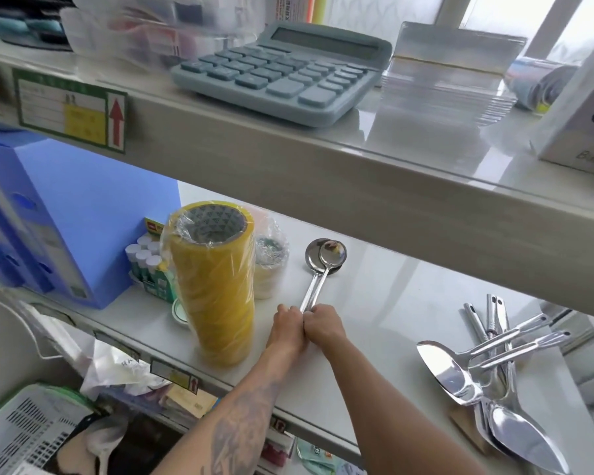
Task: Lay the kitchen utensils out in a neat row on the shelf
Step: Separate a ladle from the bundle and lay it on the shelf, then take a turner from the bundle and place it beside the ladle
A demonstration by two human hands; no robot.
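Two steel ladles (326, 258) lie stacked on the white shelf (384, 303), bowls toward the back and handles (311, 293) pointing at me. My left hand (287, 320) and my right hand (323, 323) sit side by side, both closed around the near ends of those handles. At the right of the shelf lies a loose pile of steel spoons and spatulas (487, 371), crossed over one another, apart from both hands.
A tall yellow stack of tape rolls (213, 282) stands just left of my left hand, with glue sticks (144, 262) and a blue box (48, 221) behind. The upper shelf edge (323, 173) overhangs, carrying a calculator (278, 70).
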